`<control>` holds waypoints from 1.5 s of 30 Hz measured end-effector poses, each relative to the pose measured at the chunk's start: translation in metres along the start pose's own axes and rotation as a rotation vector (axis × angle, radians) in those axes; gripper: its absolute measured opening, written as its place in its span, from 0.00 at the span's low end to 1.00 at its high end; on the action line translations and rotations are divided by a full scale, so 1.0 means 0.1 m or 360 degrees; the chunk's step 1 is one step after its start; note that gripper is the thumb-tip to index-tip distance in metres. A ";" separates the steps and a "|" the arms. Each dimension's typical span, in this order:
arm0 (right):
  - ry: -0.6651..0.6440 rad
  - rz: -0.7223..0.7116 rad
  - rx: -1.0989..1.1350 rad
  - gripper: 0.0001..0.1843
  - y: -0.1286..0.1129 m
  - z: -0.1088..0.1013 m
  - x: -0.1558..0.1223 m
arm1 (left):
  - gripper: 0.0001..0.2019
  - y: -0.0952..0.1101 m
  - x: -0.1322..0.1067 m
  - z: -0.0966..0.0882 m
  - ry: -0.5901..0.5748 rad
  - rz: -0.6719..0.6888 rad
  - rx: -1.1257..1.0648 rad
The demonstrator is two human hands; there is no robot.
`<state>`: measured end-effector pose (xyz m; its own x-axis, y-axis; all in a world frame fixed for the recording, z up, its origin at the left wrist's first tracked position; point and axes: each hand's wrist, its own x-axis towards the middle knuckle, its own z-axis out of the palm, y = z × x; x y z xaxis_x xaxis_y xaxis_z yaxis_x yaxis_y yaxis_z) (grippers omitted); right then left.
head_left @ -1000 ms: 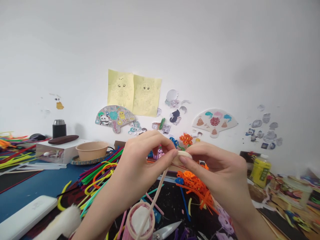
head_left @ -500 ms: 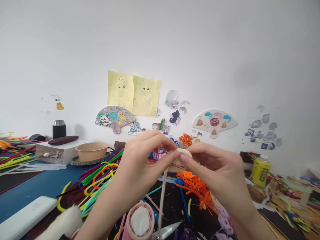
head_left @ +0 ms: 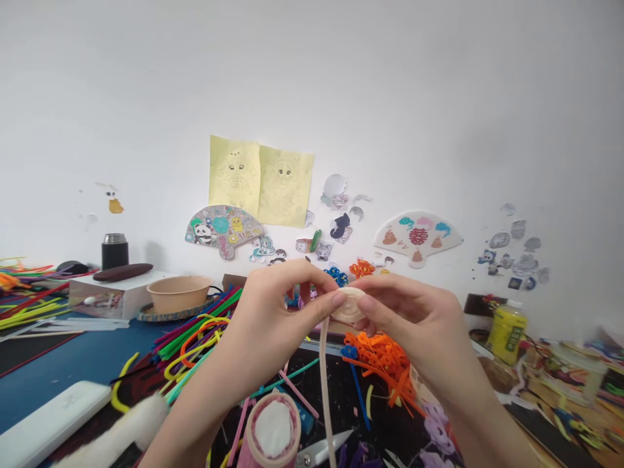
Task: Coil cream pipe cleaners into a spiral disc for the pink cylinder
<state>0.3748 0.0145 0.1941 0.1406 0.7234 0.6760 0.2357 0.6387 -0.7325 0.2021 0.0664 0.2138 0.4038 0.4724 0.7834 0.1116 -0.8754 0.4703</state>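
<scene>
A cream pipe cleaner coiled into a flat spiral disc is held up in front of me, its flat face turned my way. Its loose tail hangs down past the dark work surface. My left hand pinches the disc's left edge between thumb and fingers. On the right edge, the thumb and fingers of my right hand are closed too. Below the disc stand a pink cup-like tube with a white centre and, beside it, the blades of a pair of scissors.
Orange pipe-cleaner flowers lie behind my right hand. Coloured pipe cleaners spread to the left, near a tan bowl. A white case sits front left. A yellow bottle stands at the right, before the wall.
The disc has tilted so its spiral face shows instead of its edge. Its tail has swung slightly right. Both hands keep their pinch, with small shifts of the fingers.
</scene>
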 end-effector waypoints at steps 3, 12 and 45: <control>0.0027 -0.0005 0.0035 0.05 0.01 0.01 0.00 | 0.07 -0.01 0.00 0.01 -0.0004 0.0001 -0.0012; -0.0077 0.0149 0.0150 0.12 0.07 -0.09 0.06 | 0.10 -0.07 0.02 0.01 -0.0137 -0.0038 0.0070; -0.0274 0.0336 -0.0048 0.11 0.09 -0.21 0.11 | 0.09 -0.16 0.04 0.04 -0.0384 -0.0061 0.0202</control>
<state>0.3986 0.0224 0.1966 0.0247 0.8752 0.4832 0.2471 0.4630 -0.8512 0.2053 0.0818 0.2078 0.6001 0.4809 0.6392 0.2380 -0.8703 0.4312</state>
